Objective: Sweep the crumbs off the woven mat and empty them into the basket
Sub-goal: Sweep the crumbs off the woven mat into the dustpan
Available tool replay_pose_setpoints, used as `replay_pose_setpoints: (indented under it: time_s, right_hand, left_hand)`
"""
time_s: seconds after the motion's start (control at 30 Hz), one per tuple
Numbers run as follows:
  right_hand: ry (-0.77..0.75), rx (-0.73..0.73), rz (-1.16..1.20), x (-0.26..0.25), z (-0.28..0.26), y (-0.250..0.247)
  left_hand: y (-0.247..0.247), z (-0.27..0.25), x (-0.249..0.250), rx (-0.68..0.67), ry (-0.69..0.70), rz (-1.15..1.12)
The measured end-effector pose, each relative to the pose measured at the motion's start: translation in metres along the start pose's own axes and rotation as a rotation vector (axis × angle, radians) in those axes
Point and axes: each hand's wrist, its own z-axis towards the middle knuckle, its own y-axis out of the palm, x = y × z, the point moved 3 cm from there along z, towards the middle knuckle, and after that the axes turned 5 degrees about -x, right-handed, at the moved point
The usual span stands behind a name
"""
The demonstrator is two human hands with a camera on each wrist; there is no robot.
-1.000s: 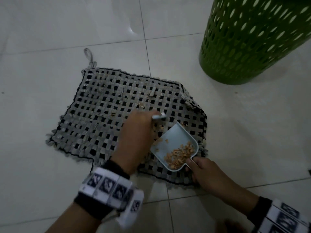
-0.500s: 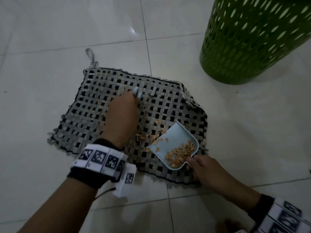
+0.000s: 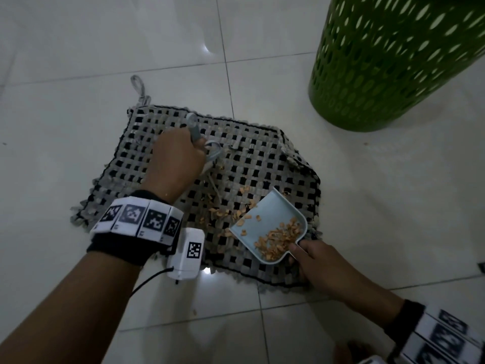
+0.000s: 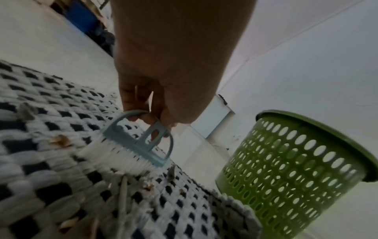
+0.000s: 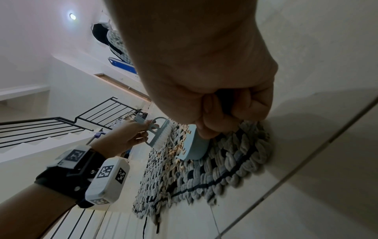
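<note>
A grey-and-black woven mat (image 3: 265, 158) lies on the white tile floor. My left hand (image 3: 175, 158) grips the handle of a small blue brush (image 4: 135, 145) with white bristles that touch the mat near its middle. My right hand (image 3: 315, 258) holds the handle of a light blue dustpan (image 3: 270, 227), which rests tilted on the mat's near right part. Orange crumbs (image 3: 278, 237) are heaped in the pan, and more crumbs (image 3: 223, 211) lie on the mat just left of its lip. The green perforated basket (image 3: 388, 61) stands at the far right, off the mat.
White floor tiles (image 3: 78, 74) surround the mat on all sides. A grey hanging loop (image 3: 139, 88) sticks out from the mat's far left corner. In the right wrist view a staircase with a black railing (image 5: 61, 122) rises behind my left arm.
My left hand carried the brush from beside the dustpan back towards the mat's far middle. A trail of crumbs now lies uncovered left of the pan. The right hand and dustpan stayed put.
</note>
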Motion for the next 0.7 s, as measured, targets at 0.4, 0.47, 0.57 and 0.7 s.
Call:
replay_pose_setpoints:
  time_s: [0.4,0.47,0.57,0.7]
  right_hand:
    - [0.000,-0.013,-0.008,0.001,0.001,0.001]
    - [0.003,-0.013,-0.014,0.001,0.001,0.001]
    - [0.007,-0.015,-0.008,-0.001,0.001,0.001]
    - [0.008,-0.013,-0.006,0.000,0.002,0.001]
  left_hand:
    - [-0.004,-0.006,-0.002,0.011,-0.015,-0.039]
    - [0.000,-0.018,0.003,0.038,0.005,-0.085]
    - [0.014,-0.043,0.009,-0.063,0.024,-0.092]
    - [-0.008,-0.046,-0.004,0.175,-0.023,-0.180]
